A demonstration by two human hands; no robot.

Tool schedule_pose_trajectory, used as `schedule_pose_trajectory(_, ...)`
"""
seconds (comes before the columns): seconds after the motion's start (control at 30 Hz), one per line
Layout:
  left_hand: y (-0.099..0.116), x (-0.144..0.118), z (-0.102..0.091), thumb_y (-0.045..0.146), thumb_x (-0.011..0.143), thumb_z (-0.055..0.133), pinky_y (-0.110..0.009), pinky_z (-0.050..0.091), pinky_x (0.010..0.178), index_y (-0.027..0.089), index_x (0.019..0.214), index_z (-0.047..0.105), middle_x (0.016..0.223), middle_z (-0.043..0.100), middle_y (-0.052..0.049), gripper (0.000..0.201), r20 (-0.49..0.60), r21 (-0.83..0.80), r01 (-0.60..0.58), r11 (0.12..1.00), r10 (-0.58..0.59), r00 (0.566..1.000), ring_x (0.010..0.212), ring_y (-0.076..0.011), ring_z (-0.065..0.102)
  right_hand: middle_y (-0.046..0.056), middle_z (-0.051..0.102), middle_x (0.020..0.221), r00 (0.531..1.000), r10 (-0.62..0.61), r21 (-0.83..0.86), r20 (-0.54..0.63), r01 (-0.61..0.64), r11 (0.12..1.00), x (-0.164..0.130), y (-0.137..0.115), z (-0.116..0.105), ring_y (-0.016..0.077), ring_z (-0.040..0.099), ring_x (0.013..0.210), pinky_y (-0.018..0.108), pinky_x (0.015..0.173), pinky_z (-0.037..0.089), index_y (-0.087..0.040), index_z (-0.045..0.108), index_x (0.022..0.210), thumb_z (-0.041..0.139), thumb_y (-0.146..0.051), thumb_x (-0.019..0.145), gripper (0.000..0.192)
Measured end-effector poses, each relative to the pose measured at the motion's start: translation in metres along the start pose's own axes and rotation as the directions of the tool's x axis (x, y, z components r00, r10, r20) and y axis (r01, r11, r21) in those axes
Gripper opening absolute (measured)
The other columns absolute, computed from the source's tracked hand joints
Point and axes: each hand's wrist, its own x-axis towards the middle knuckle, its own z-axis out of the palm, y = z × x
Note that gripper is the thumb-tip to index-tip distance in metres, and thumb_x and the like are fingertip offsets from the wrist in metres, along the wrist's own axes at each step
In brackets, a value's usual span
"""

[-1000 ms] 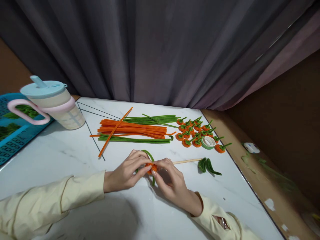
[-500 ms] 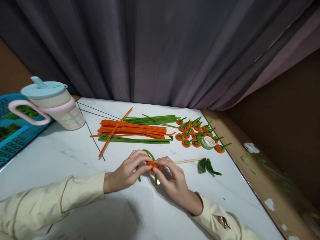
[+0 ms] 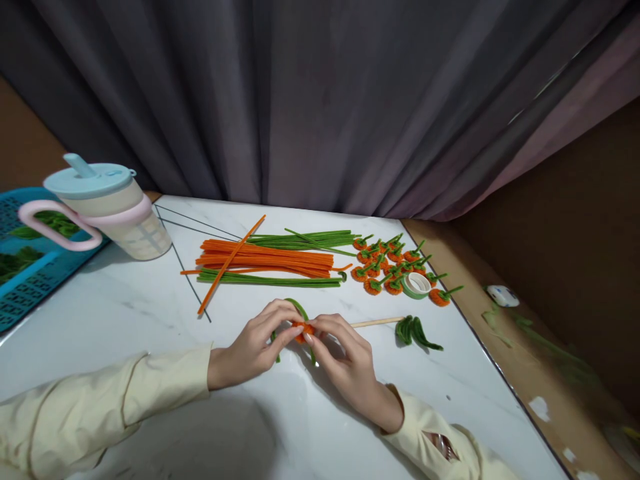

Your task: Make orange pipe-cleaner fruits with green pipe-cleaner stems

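My left hand [image 3: 255, 343] and my right hand [image 3: 345, 363] meet over the white marble table [image 3: 125, 313], both pinching a small orange pipe-cleaner coil [image 3: 303, 329]. A green pipe cleaner [image 3: 300, 308] loops around that coil, its ends hanging below my fingers. A thin wooden stick [image 3: 376, 323] lies just right of my right hand. Beyond my hands lie straight orange pipe cleaners [image 3: 265, 257] and green pipe cleaners [image 3: 273, 281]. Several finished orange coils with green stems [image 3: 387, 263] sit at the right.
A cup with a blue lid and pink handle [image 3: 103, 207] stands at the left, beside a blue basket [image 3: 23, 267]. A roll of green tape [image 3: 416, 285] and bent green pieces [image 3: 415, 331] lie at the right. A dark curtain hangs behind.
My fingers have shifted slightly on the orange coil, turning it; the green ends below now hang a little differently. Everything else on the table stays put.
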Motion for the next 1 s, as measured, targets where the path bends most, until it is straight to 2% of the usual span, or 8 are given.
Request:
schedule_pose_trajectory(0.2, -0.0008, 0.0011, 0.0012, 0.008, 0.088, 0.049, -0.033, 0.051, 0.074, 0.016, 0.100, 0.058, 0.083, 0.061, -0.007, 0.017, -0.036, 0.045, -0.076, 0.996, 0.078, 0.996, 0.088, -0.0192, 0.055, 0.005, 0.066, 0.086, 0.999, 0.028, 0.010, -0.034, -0.027, 1.000, -0.0024, 0.0000, 0.0011, 0.0152, 0.062, 0.077, 0.028, 0.068, 0.053, -0.020, 0.060, 0.097, 0.058, -0.011, 0.083, 0.016)
schedule_pose_trajectory(0.4, -0.0027, 0.0008, 0.0004, 0.009, 0.089, 0.049, -0.034, 0.053, 0.072, 0.016, 0.107, 0.059, 0.085, 0.066, -0.009, 0.022, -0.054, 0.072, -0.176, 0.982, 0.180, 0.982, 0.088, -0.0201, 0.056, 0.006, 0.068, 0.085, 0.998, -0.031, 0.019, -0.061, 0.032, 0.999, -0.0008, -0.0019, 0.0008, 0.0165, 0.064, 0.078, 0.030, 0.068, 0.054, -0.020, 0.063, 0.094, 0.058, -0.009, 0.083, 0.016)
schedule_pose_trajectory(0.5, -0.0018, 0.0007, 0.0006, 0.013, 0.090, 0.049, -0.033, 0.053, 0.072, 0.017, 0.105, 0.060, 0.086, 0.066, -0.008, 0.019, -0.067, 0.067, -0.119, 0.991, 0.123, 0.990, 0.088, -0.0196, 0.058, 0.005, 0.068, 0.085, 0.997, -0.025, 0.003, -0.080, 0.025, 1.000, -0.0005, -0.0011, 0.0008, 0.0167, 0.064, 0.077, 0.030, 0.068, 0.055, -0.021, 0.063, 0.095, 0.058, -0.009, 0.083, 0.018)
schedule_pose_trajectory(0.63, -0.0006, 0.0004, 0.0034, 0.013, 0.087, 0.054, -0.030, 0.053, 0.074, 0.017, 0.101, 0.059, 0.089, 0.063, -0.008, 0.015, -0.131, 0.036, -0.016, 0.999, 0.020, 0.991, 0.087, -0.0178, 0.060, 0.006, 0.068, 0.091, 0.994, -0.062, -0.017, -0.087, 0.060, 0.998, -0.0014, 0.0020, -0.0001, 0.0181, 0.064, 0.081, 0.033, 0.071, 0.055, -0.023, 0.061, 0.106, 0.058, -0.006, 0.082, 0.029)
schedule_pose_trajectory(0.77, 0.0004, 0.0009, 0.0064, 0.011, 0.087, 0.054, -0.031, 0.052, 0.077, 0.017, 0.101, 0.058, 0.091, 0.063, -0.008, 0.016, -0.149, 0.036, -0.013, 0.999, 0.018, 0.989, 0.089, -0.0180, 0.060, 0.008, 0.068, 0.096, 0.987, -0.145, -0.052, -0.064, 0.141, 0.989, 0.0000, 0.0015, -0.0015, 0.0195, 0.064, 0.087, 0.035, 0.073, 0.055, -0.023, 0.063, 0.109, 0.054, -0.003, 0.083, 0.033)
schedule_pose_trajectory(1.0, 0.0032, 0.0015, 0.0077, 0.010, 0.086, 0.055, -0.030, 0.052, 0.079, 0.017, 0.101, 0.059, 0.094, 0.063, -0.008, 0.017, -0.150, 0.046, 0.050, 0.998, -0.042, 0.988, 0.092, -0.0176, 0.060, 0.009, 0.067, 0.091, 0.984, -0.152, -0.034, -0.094, 0.150, 0.988, 0.0033, -0.0005, 0.0000, 0.0180, 0.063, 0.085, 0.033, 0.071, 0.055, -0.021, 0.065, 0.104, 0.055, 0.000, 0.082, 0.032)
